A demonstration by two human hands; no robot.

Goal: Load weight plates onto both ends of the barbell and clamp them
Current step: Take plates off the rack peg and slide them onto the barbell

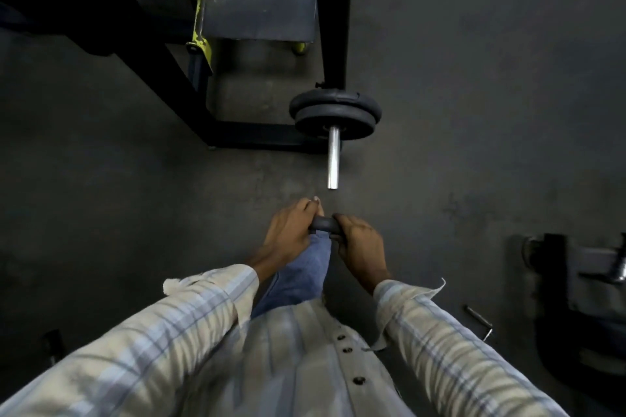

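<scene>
The barbell's bare steel sleeve end (333,159) points toward me in the middle of the head view. Two black weight plates (335,113) sit on it, pushed up against the rack upright. Just below the sleeve tip, my left hand (291,230) and my right hand (359,244) both grip a small dark plate (323,223), one hand on each side. Most of that plate is hidden by my fingers; only its top edge shows. It is a short gap away from the bar end.
A black rack frame (189,101) with a yellow-painted bracket (200,41) stands at the upper left. Another dark machine (576,281) fills the right edge, with a thin metal rod (477,318) on the grey floor beside it.
</scene>
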